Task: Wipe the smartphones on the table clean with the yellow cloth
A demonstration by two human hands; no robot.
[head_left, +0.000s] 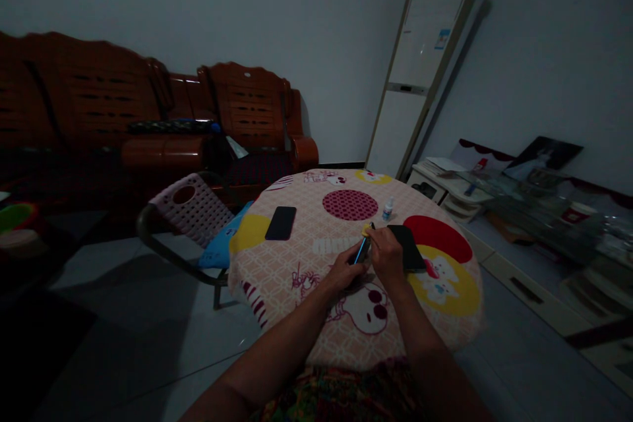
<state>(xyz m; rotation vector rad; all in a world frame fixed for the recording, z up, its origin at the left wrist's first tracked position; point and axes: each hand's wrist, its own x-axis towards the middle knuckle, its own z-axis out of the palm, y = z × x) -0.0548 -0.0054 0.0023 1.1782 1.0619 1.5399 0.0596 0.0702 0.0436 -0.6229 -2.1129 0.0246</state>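
My left hand [345, 270] is closed around a smartphone [363, 250] with a blue-lit edge, held tilted on its side above the table. At the phone's upper end, my right hand [387, 252] pinches a small yellow piece [366, 229], perhaps a sponge or cloth. That piece is against or very near the phone's edge; its exact shape is too small to tell. Just beyond the right hand stands a small clear bottle [388, 211] with a blue label. A dark flat case or tablet [408, 249] lies partly behind the right hand. Farther left, another black smartphone [281, 223] lies flat.
A patterned cloth covers the round table [306, 247]. Left of it is a woven-back chair [192, 211] with a blue cushion. Wooden sofas [247, 105] line the wall behind. To the right are a tall air conditioner [420, 59] and a low cabinet [524, 283] with a glass top.
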